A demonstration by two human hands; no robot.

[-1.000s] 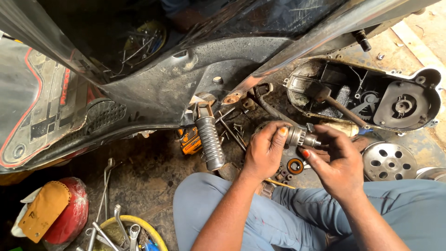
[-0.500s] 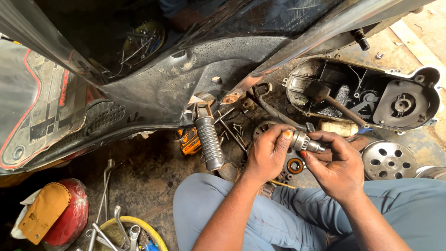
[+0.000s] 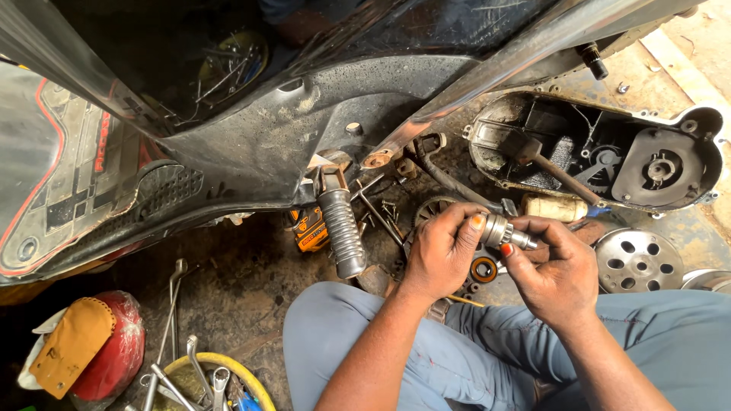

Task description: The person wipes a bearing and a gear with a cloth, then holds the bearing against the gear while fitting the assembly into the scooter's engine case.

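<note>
**Hands on a small metal shaft beside a stripped scooter**

Oil-stained workshop floor (image 3: 228,297) spreads under a dark scooter body (image 3: 251,144). Above the person's knees, the left hand (image 3: 440,255) and right hand (image 3: 554,270) together pinch a short grey metal shaft (image 3: 504,231), fingertips closed on each end. It may be a stepped bushing; grime blurs detail. An open engine cover (image 3: 670,164) lies beyond, a perforated disc (image 3: 638,260) just right.

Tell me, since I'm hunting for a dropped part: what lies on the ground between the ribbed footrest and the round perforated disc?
Head view: a small orange-ringed bearing lies there, under both hands, which hold a small metal shaft.
</note>
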